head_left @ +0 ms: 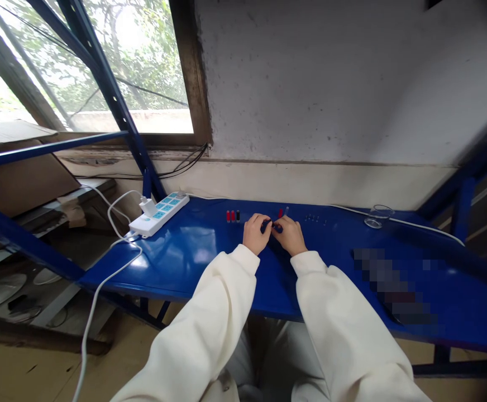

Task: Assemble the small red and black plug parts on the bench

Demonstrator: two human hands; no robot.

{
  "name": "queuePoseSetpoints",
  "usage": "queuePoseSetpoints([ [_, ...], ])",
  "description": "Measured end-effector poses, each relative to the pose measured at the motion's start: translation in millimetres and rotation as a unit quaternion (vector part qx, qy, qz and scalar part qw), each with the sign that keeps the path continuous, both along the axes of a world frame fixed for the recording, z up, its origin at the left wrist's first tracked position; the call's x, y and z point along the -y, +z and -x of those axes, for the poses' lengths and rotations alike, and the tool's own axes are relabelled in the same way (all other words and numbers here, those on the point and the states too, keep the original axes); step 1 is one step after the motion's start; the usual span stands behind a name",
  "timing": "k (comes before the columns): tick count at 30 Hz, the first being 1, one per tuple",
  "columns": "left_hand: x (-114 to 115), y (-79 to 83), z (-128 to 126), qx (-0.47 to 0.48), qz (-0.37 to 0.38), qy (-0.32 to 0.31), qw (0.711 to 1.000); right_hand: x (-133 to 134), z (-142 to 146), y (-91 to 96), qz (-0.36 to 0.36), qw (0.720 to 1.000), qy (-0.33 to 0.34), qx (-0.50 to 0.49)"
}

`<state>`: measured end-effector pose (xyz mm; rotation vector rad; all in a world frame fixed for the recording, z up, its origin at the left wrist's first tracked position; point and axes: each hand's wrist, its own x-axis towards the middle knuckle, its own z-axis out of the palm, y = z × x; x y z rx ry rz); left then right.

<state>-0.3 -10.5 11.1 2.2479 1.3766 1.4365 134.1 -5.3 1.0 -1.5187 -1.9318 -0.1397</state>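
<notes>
Just above the blue tabletop, my left hand (256, 233) and my right hand (290, 235) meet with their fingers closed in a pinch. A small dark piece (273, 224) shows between the fingertips; its kind is too small to make out. To the left of my hands, two small red cylinders (230, 216) and a black cylinder (238, 216) stand in a row. Just beyond my right hand are a red piece (280, 213) and a thin greyish piece (286, 211). Several tiny pale parts (313, 218) lie to the right of it.
A white power strip (160, 216) with a plugged-in adapter lies at the table's left end, its cable running over the edge. A clear round container (377, 218) stands at the back right. A blurred dark object (390, 290) lies at right. Blue posts (113, 95) frame the table.
</notes>
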Motion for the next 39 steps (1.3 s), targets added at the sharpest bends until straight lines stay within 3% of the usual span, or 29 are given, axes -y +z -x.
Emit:
queuePoseSetpoints([
  [5, -7.3, 20.2, 7.1, -0.120, 0.022, -0.004, 0.993, -0.6, -0.9, -1.2, 0.004, 1.000, 0.004, -0.004],
  [9, -16.6, 44.9, 14.7, -0.248, 0.049, -0.039, 0.967, -0.6, -0.7, -1.7, 0.007, 1.000, 0.014, -0.015],
  [13, -33.3, 70.3, 24.0, -0.313, 0.057, -0.088, 0.944, 1.6, 0.8, 0.6, -0.010, 0.999, 0.025, -0.041],
  [18, -61.3, 93.0, 39.3, -0.369, 0.047, -0.049, 0.927, 2.8, 1.3, 3.5, -0.013, 0.996, 0.040, -0.075],
  [25, -77.4, 85.1, 51.6, -0.483, 0.105, -0.022, 0.869, -2.5, -0.2, -1.9, -0.006, 0.996, 0.042, -0.075],
  [31, -81.7, 74.7, 56.0, -0.490, 0.093, -0.006, 0.867, -2.8, 0.1, -2.3, -0.007, 0.996, 0.039, -0.078],
  [39, -82.4, 74.5, 55.5, -0.495, 0.096, 0.001, 0.863, -3.0, -1.0, -2.3, -0.008, 0.997, 0.036, -0.073],
])
